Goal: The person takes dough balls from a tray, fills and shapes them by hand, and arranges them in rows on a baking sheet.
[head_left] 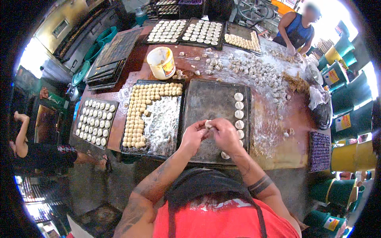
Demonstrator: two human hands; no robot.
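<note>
My left hand (195, 137) and my right hand (223, 135) meet over a dark metal tray (208, 101), both closed around a small pale piece of dough (208, 123). A column of flattened white dough rounds (239, 105) runs down the tray's right side, partly hidden by my right hand and forearm. To the left, another tray holds rows of tan dough balls (134, 133) around a bed of white flour (158, 123).
Trays of white rounds (97, 121) stand left and back (166, 29); stacked dark trays (111, 59), a white bucket (160, 62), scattered floured pieces (258, 73) and purple pieces (319, 150) share the table. A co-worker (295, 33) works back right; another person (47, 152) is left.
</note>
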